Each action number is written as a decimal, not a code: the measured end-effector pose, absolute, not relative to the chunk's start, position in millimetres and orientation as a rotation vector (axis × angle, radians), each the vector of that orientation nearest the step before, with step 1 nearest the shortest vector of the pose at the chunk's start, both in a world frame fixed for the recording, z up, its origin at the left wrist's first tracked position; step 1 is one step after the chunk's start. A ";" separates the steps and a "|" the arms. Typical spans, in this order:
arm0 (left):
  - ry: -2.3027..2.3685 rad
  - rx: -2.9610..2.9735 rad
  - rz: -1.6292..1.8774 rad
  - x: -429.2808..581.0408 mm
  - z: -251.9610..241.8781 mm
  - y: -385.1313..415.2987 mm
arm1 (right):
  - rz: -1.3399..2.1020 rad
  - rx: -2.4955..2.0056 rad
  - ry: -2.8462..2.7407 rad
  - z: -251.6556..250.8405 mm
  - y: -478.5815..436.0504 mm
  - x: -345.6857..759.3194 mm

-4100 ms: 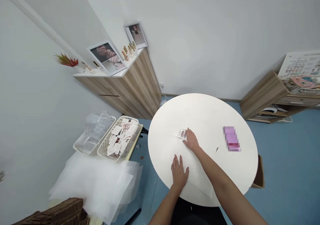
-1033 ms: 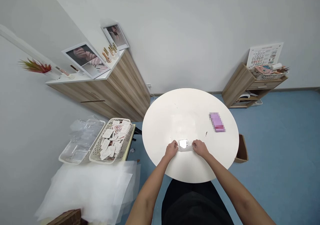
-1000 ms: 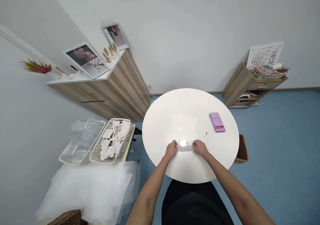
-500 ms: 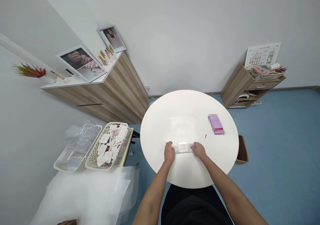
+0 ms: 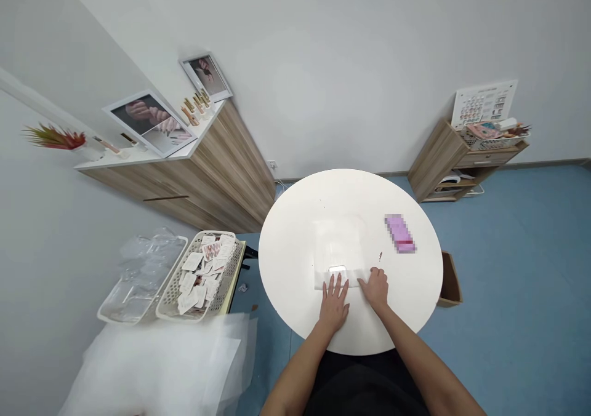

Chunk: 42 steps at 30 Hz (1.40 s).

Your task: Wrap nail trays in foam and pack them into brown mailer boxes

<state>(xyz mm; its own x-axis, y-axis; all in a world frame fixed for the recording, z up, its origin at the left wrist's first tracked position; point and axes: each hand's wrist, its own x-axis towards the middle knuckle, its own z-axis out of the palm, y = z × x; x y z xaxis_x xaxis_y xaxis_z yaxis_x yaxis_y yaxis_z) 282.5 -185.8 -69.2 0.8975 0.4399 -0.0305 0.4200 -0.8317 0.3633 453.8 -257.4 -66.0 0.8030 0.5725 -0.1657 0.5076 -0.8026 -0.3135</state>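
Observation:
On the round white table [image 5: 295, 219] lies a translucent sheet [image 5: 322, 279], its near edge folded into a strip. A small clear, flat item [image 5: 337, 269] shows at the strip, partly hidden by fingers. My left hand [image 5: 334, 305] lies on the near side of the strip with its fingers spread over it. At the strip's right end is my right hand [image 5: 375, 288], its thumb stretched toward the strip and its fingers bent; whether it pinches the sheet cannot be made out.
A blurred purple item [image 5: 399, 232] lies on the table's right side. To the left stand a basket of white cards [image 5: 159, 310] and a tray of clear plastic [image 5: 104, 311], with white sheets [image 5: 161, 367] nearer. A brown box [image 5: 455, 280] is beyond the table's right edge.
My left hand has let go of the strip's left end, moved right and spread flat over its middle. My right hand has shifted slightly right and down. The view has tilted slightly.

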 end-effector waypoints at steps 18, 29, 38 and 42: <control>0.559 2.479 0.114 274.6 -71.4 -164.6 | 0.434 -2.146 -1.168 -57.1 -237.9 403.5; 1.096 2.136 0.461 258.9 -68.9 -148.8 | 0.486 -2.227 -1.792 -58.8 -253.5 400.1; 1.590 1.604 0.250 260.1 -80.4 -139.1 | 0.517 -2.311 -1.938 -52.4 -256.7 398.1; 1.533 1.603 0.270 278.0 -77.1 -138.1 | 0.605 -2.314 -1.910 -50.4 -254.9 396.5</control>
